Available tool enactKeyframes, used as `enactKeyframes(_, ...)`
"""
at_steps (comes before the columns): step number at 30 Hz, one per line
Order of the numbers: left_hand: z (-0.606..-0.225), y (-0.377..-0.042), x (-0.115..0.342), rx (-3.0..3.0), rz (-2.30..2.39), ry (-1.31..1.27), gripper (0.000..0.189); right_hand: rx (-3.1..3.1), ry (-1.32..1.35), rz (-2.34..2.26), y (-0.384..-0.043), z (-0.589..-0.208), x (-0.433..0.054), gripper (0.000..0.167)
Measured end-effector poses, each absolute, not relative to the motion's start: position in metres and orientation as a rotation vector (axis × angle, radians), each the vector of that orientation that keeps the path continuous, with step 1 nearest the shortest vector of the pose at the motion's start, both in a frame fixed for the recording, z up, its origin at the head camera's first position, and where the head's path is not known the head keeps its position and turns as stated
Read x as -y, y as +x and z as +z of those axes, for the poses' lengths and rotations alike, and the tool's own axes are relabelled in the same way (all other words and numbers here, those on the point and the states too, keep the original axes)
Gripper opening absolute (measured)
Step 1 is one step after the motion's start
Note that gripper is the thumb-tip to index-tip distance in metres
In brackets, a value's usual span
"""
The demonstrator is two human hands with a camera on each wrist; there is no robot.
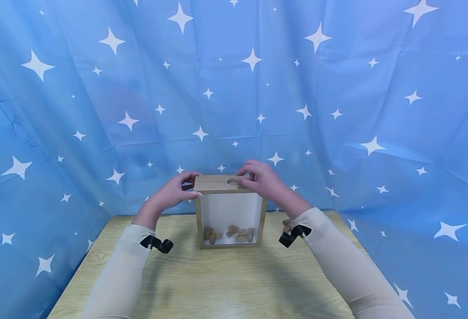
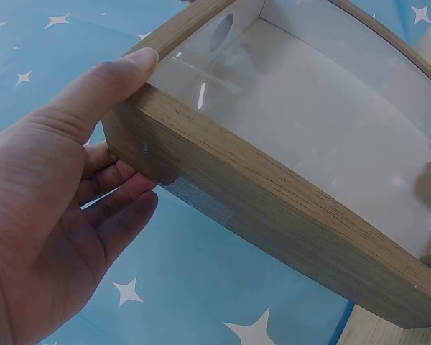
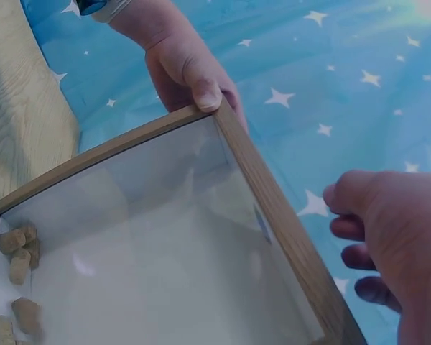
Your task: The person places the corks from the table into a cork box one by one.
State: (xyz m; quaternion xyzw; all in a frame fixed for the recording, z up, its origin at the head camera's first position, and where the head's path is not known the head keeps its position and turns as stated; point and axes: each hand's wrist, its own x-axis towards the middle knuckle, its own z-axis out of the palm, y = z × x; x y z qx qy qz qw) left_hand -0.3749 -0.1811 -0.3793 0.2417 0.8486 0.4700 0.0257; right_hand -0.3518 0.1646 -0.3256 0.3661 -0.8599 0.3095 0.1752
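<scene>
A shallow wooden box frame [image 1: 214,184] with a clear front stands upright on the table, a round hole [image 1: 231,181] in its top edge. Several corks [image 1: 239,235] lie along its bottom inside. My left hand [image 1: 174,192] grips the upper left corner, its thumb [image 2: 136,68] on the front edge and the other fingers behind. Over the top edge, by the hole, is my right hand [image 1: 263,179]. In the right wrist view that hand [image 3: 406,237] has loosely bent fingers just off the wood, and no cork shows in it.
More corks [image 1: 287,225] lie on the table right of the box, partly hidden by the right wrist. A blue curtain [image 1: 234,88] with white stars hangs behind the wooden table [image 1: 218,283]. Black wrist mounts [image 1: 156,243] sit on both sleeves.
</scene>
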Motion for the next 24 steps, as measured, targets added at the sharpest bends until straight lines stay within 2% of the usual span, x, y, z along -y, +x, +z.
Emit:
enactKeyframes(16,-0.379,-0.375,0.181,-2.611,1.465,0.764,0.078,2.313,0.902,0.973,-0.33,-0.341,-0.216,0.007)
enactKeyframes(24,-0.378,-0.374,0.181,-2.608,1.467,0.764,0.079,2.279,0.833,1.005,-0.325,-0.351,-0.247,0.013)
